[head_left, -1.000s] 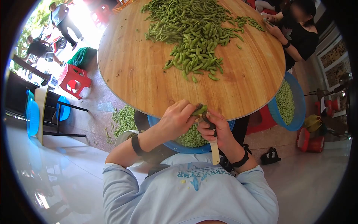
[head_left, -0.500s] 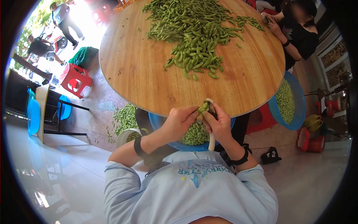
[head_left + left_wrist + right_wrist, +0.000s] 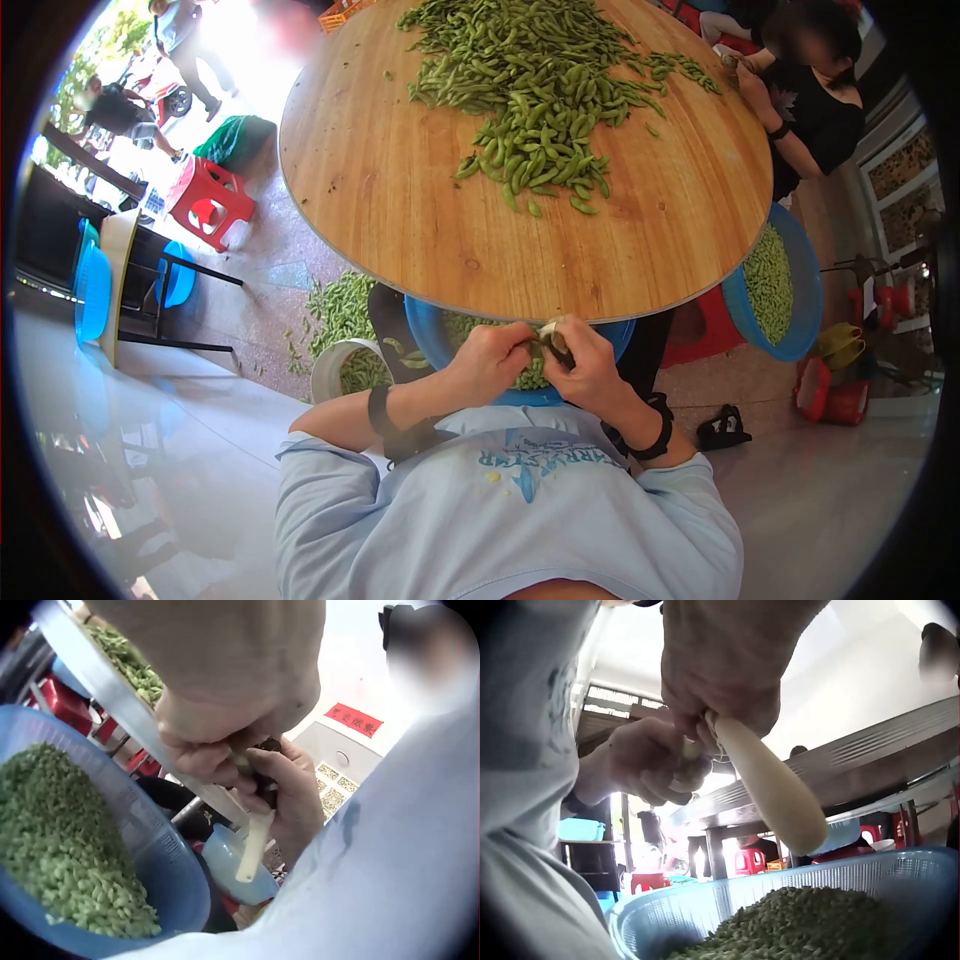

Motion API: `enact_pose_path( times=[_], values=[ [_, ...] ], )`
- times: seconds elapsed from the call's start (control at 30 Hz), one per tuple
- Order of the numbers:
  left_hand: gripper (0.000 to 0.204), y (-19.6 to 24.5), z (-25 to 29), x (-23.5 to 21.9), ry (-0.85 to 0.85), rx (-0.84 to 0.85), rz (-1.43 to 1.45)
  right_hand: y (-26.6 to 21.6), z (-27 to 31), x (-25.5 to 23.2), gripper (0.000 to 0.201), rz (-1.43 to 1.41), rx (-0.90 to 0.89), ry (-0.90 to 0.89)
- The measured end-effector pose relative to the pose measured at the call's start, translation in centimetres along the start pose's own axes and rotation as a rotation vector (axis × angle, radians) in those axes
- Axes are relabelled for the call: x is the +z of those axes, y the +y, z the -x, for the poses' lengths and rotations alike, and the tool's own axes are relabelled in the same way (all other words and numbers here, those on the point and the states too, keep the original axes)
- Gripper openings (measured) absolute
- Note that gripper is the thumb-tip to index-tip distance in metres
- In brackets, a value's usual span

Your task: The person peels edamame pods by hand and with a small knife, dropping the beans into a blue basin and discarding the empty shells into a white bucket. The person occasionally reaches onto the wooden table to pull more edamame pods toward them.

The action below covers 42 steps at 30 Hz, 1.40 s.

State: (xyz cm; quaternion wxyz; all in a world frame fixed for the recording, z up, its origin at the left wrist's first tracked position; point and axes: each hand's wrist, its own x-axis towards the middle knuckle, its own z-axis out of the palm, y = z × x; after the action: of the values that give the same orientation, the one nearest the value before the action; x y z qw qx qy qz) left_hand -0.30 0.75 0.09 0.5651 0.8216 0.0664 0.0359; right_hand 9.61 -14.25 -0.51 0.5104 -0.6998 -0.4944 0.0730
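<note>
Over the near edge of the table, both hands meet at their fingertips. My left hand (image 3: 487, 360) pinches a green bean pod (image 3: 692, 750), mostly covered by the fingers. My right hand (image 3: 588, 368) grips a tool with a smooth cream handle (image 3: 776, 787); its working end is hidden inside the fist. In the left wrist view the handle points down below the fingers, beside dark material in the grip. Under the hands stands a blue plastic basket (image 3: 675, 896) with a heap of shelled green beans (image 3: 75, 862).
A round wooden table (image 3: 420, 230) bears a big pile of pods (image 3: 545, 120). More pods (image 3: 338, 310) lie on the floor by a white bucket (image 3: 328, 375). Another blue basin (image 3: 807, 300) of beans stands right, near a seated person (image 3: 825, 110). A red stool (image 3: 215, 205) is left.
Both hands have come down from the table edge toward the body, over the basket. The pod and the cream handle, plain to see earlier in the head view, are now largely covered by the fingers.
</note>
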Motion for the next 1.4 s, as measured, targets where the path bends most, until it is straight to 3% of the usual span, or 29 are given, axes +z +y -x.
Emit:
enact_pose_path(
  times=[0.03,0.13,0.17,0.3,0.37,0.4,0.5,0.57,0.6,0.67,0.8,0.83,0.9,0.97,1.03,1.1,1.23,1.3,1.33,1.37,1.4],
  values=[
    [0.010,-0.6,0.1,0.1,-0.045,-0.117,0.043,0.1,0.2,0.2,0.026,0.019,-0.016,-0.015],
    [0.011,-1.9,-0.1,1.0,-0.045,-0.149,0.023,0.0,0.5,0.7,0.028,-0.011,-0.054,-0.088],
    [0.008,-2.6,-0.1,1.9,0.036,-0.095,0.052,0.1,0.7,1.0,0.027,0.010,-0.079,-0.094],
    [0.008,-4.6,-0.5,2.5,-0.014,-0.114,0.075,1.1,1.1,1.0,0.025,0.069,-0.052,-0.138],
    [0.014,-6.1,-0.7,2.3,-0.007,0.314,-0.234,2.0,1.3,0.4,0.024,0.137,-0.002,-0.130],
    [0.014,-5.6,-0.6,2.2,-0.006,0.316,-0.234,2.3,1.5,0.1,0.024,0.139,-0.003,-0.131],
    [0.020,-2.7,0.6,1.4,0.049,0.223,-0.105,2.2,2.0,0.1,0.026,0.105,0.059,-0.097],
    [0.024,-1.3,1.0,0.6,-0.034,0.019,0.101,1.3,1.6,0.4,0.025,0.009,0.117,-0.067],
    [0.024,-1.2,1.1,0.0,-0.035,0.019,0.096,0.9,1.4,0.4,0.025,0.006,0.115,-0.063],
    [0.018,-1.2,1.5,-2.2,-0.092,0.233,-0.138,0.4,0.9,0.3,0.024,-0.061,0.102,-0.145],
    [0.011,-0.3,3.6,-9.6,-0.474,-0.111,-0.891,1.4,0.7,-0.4,0.024,0.010,-0.041,-0.195],
    [0.011,0.5,2.7,-10.0,-0.475,-0.114,-0.892,1.4,0.5,-0.2,0.024,0.018,-0.125,-0.154],
    [0.014,2.8,-0.3,-10.8,-0.157,0.146,-0.913,1.5,0.3,0.2,0.023,0.024,-0.218,-0.108],
    [0.017,2.0,-4.4,-10.1,0.098,0.155,-0.670,1.4,0.6,0.3,0.021,-0.044,-0.009,-0.189],
    [0.024,0.2,-9.5,-9.3,0.211,0.162,-0.745,1.0,0.4,0.4,0.023,-0.066,-0.006,-0.183],
    [0.027,-0.4,-13.3,-8.6,0.180,0.004,-0.709,1.0,0.3,0.0,0.024,-0.085,-0.005,-0.180],
    [0.028,-2.4,-15.4,-7.9,0.207,-0.081,-0.819,1.5,0.8,-1.2,0.033,-0.204,0.120,-0.159],
    [0.026,-3.6,-15.0,-8.9,0.141,-0.021,-0.890,1.5,0.8,-1.6,0.035,-0.264,0.183,-0.145],
    [0.026,-4.1,-14.5,-9.0,0.132,-0.018,-0.895,1.5,0.7,-1.7,0.036,-0.402,0.297,-0.155],
    [0.023,-4.7,-13.7,-9.0,0.232,0.124,-0.864,1.4,0.6,-1.8,0.037,-0.541,0.410,-0.165],
    [0.020,-4.8,-12.9,-8.8,0.333,0.267,-0.829,1.3,0.3,-1.8,0.037,-0.545,0.408,-0.157]
  ],
)
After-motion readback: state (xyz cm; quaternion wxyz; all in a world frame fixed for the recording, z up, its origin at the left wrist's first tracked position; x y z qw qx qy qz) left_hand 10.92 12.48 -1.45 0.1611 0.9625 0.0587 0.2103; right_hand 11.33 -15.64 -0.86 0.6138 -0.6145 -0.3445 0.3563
